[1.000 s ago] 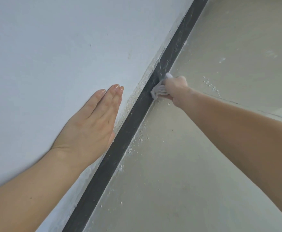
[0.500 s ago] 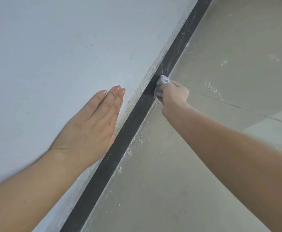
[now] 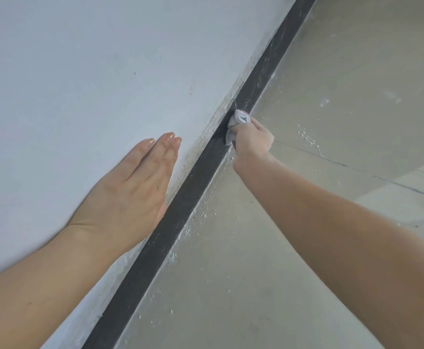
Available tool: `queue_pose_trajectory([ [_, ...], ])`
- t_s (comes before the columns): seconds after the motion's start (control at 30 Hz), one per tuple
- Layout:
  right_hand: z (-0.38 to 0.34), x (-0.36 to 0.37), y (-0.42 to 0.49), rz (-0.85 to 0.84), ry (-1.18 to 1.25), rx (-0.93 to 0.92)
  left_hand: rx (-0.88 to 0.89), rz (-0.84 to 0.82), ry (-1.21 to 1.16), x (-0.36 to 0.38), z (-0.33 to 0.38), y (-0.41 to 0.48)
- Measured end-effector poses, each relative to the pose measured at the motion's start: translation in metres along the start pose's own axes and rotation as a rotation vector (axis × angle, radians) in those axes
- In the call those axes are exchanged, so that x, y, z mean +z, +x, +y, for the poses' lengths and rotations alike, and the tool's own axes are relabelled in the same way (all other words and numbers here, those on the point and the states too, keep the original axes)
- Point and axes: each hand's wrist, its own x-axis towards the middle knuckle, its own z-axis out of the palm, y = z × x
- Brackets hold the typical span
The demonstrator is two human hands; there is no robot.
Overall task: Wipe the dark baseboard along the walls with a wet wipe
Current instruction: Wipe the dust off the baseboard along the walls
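Wet wipe (image 3: 240, 122) | further up baseboard (image 3: 178, 215) | right grip (image 3: 252, 142) clutching it | left grip (image 3: 130, 197) flat

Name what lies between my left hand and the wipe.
In the head view, a strip of white wall with a rough lower edge, then dark baseboard. The left hand lies flat; right hand grips the wipe.

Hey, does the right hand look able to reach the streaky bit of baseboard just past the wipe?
Probably yes: the right hand presses the wipe on the baseboard, and nothing blocks the strip ahead.
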Motion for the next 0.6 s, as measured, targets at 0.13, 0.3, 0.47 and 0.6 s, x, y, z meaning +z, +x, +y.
queue_pose_trajectory([
  [0.13,0.023,0.010,-0.032,0.014,0.149,-0.046,-0.008,0.031,-0.036,0.001,0.000,0.002],
  [0.3,0.069,-0.020,-0.089,-0.251,0.015,-0.021,-0.025,0.044,-0.119,-0.003,-0.002,0.004],
  [0.47,0.068,-0.046,-0.091,-0.301,-0.084,-0.019,-0.002,0.017,-0.319,-0.012,-0.008,0.001],
  [0.6,0.055,-0.022,-0.062,-0.057,0.091,-0.070,-0.038,0.000,-0.420,-0.020,-0.014,-0.016],
])
